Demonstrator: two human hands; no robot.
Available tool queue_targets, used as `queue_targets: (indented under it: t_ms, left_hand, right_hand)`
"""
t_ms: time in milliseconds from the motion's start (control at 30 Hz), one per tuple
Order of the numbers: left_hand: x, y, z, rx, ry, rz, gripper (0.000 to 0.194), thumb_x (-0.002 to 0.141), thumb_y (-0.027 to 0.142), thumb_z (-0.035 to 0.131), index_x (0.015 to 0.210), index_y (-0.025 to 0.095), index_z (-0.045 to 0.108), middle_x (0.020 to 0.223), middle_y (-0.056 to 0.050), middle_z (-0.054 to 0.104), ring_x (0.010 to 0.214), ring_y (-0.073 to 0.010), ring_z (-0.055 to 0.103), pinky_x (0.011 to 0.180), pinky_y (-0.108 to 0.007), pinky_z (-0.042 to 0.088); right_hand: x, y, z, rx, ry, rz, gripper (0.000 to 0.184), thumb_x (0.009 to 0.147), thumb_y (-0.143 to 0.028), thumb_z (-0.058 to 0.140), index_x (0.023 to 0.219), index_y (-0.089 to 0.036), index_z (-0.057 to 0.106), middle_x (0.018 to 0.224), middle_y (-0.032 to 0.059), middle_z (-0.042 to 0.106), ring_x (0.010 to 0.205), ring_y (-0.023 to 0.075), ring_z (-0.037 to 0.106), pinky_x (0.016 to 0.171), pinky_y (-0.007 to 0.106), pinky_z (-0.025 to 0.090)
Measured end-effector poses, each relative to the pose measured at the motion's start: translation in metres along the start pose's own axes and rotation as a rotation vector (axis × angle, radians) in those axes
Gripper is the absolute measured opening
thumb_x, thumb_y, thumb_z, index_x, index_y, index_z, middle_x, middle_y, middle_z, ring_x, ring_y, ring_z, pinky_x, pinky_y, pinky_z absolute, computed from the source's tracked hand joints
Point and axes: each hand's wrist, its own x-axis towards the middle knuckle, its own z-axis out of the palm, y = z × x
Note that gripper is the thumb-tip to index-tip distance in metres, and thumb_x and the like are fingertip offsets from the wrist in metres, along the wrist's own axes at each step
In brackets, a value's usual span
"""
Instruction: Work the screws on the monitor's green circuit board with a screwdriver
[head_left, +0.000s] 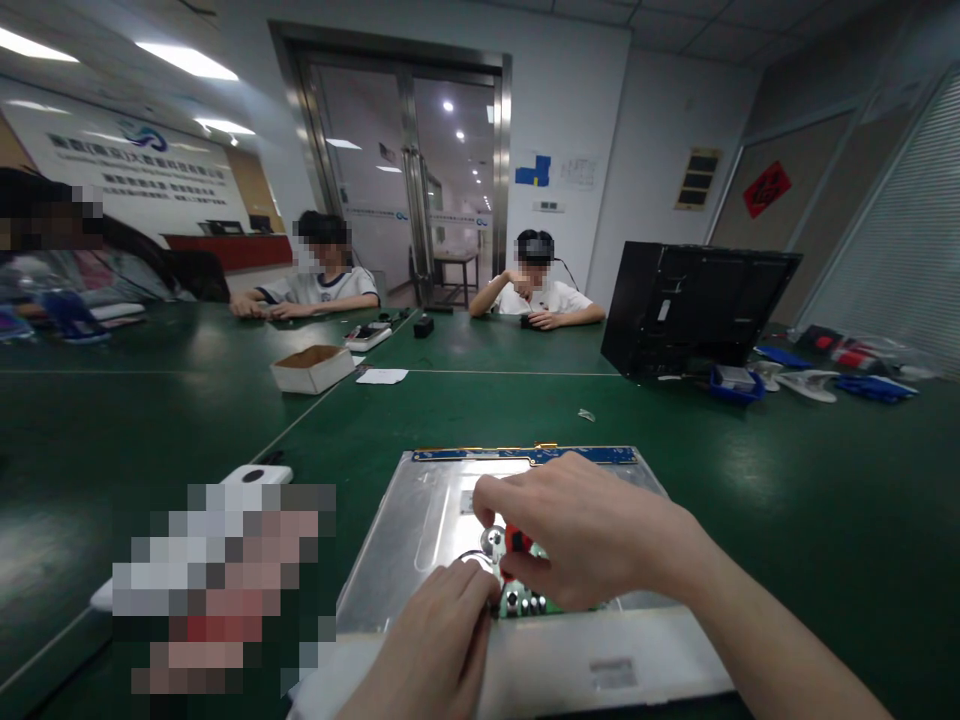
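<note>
A flat metal display panel lies in front of me, with a long blue circuit strip along its far edge. On its middle sits a green circuit board with several small parts. My right hand is closed around the red and black handle of a screwdriver, whose dark shaft points down at the board. Close beside that shaft, my left hand rests low over the panel with its fingers bunched together. What its fingertips hold, if anything, is hidden.
Left of the panel lies a white device beside a blurred-out patch. Farther off stand an open white box, a paper slip and a black monitor casing. Blue trays are at the right. Several people sit around the green table.
</note>
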Motion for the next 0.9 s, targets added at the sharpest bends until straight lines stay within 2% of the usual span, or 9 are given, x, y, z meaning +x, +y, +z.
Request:
queue_targets:
  t_ms: [133,233,333,500,900]
  left_hand:
    - [0.000,-0.001,0.001,0.013,-0.005,0.007,0.022,0.088,0.010,0.039,0.095,0.020,0.057,0.094,-0.010,0.065,0.085,-0.0251,0.061,0.074,-0.036,0.051]
    - [0.000,0.000,0.001,-0.007,0.017,0.019,0.024,0.088,0.008,0.040,0.100,0.021,0.057,0.099,-0.010,0.066,0.090,-0.0248,0.062,0.078,-0.036,0.051]
    - [0.000,0.001,0.000,-0.005,0.012,0.019,0.024,0.087,0.006,0.039,0.096,0.022,0.055,0.098,-0.009,0.066,0.089,-0.0240,0.062,0.075,-0.035,0.050]
    - [0.001,0.002,0.000,0.018,0.007,0.013,0.021,0.086,0.006,0.038,0.089,0.022,0.052,0.087,-0.006,0.063,0.079,-0.0229,0.060,0.066,-0.032,0.044]
    - [0.001,0.002,0.002,0.016,-0.072,-0.054,0.021,0.091,0.009,0.037,0.096,0.020,0.054,0.096,-0.010,0.062,0.086,-0.0261,0.058,0.072,-0.037,0.045]
  right_hand:
    - [0.000,0.001,-0.003,0.063,-0.016,-0.040,0.034,0.081,-0.018,0.063,0.114,-0.020,0.055,0.097,0.0027,0.073,0.075,0.0169,0.064,0.057,0.027,0.031]
    - [0.003,0.003,0.000,0.043,-0.012,-0.006,0.025,0.090,-0.035,0.063,0.110,-0.021,0.060,0.092,0.0027,0.074,0.077,0.0191,0.066,0.056,0.028,0.030]
    - [0.006,0.004,0.004,-0.007,-0.007,0.040,0.027,0.096,-0.045,0.057,0.103,-0.020,0.064,0.087,0.0030,0.075,0.077,0.0195,0.068,0.055,0.028,0.029]
    - [0.007,0.005,0.005,-0.031,0.007,0.044,0.018,0.096,-0.036,0.059,0.099,-0.020,0.066,0.085,0.0026,0.075,0.075,0.0176,0.066,0.055,0.028,0.028]
    - [0.012,0.006,-0.001,-0.025,-0.033,0.051,0.013,0.092,-0.032,0.061,0.097,-0.021,0.065,0.083,0.0009,0.074,0.072,0.0173,0.065,0.055,0.028,0.031]
